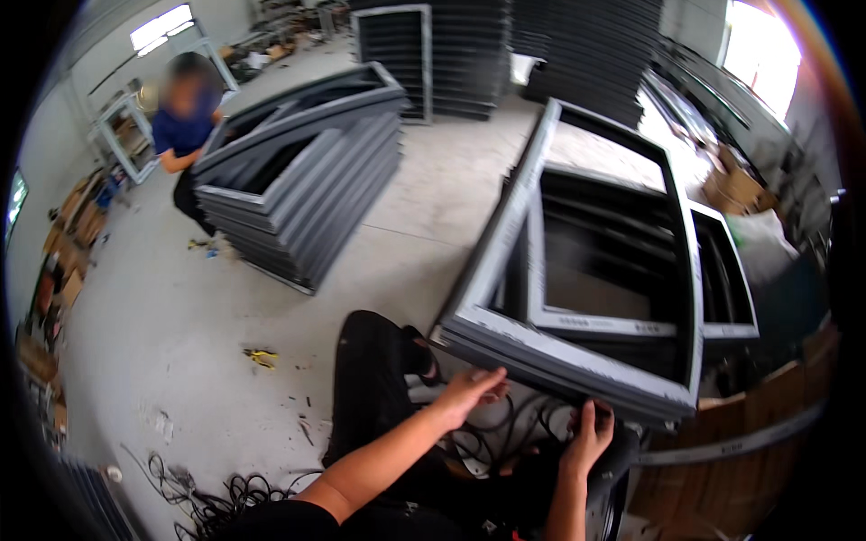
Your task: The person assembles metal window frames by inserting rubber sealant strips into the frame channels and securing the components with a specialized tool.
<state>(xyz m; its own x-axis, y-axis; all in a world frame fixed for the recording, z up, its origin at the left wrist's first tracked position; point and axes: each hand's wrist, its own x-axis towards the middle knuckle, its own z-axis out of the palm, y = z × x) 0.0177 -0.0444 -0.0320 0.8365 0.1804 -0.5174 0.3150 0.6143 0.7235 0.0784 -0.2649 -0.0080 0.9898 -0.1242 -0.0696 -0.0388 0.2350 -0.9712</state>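
Note:
A large dark grey metal window frame (577,356) lies tilted in front of me, on top of other frames. My left hand (469,394) reaches under its near left corner, fingers spread and touching the underside. My right hand (588,440) sits below the near rail, fingers curled up toward the frame's lower edge. Black cables (505,433) loop on the floor beneath both hands. My dark trouser leg (370,379) stretches out to the left of the frame.
A tall stack of grey frames (298,180) stands on the concrete floor to the left, with a person in a blue shirt (185,126) behind it. More frame stacks (577,45) fill the back. Cardboard (731,442) lies at right; yellow tool (262,358) and tangled cable (216,496) lie on the floor.

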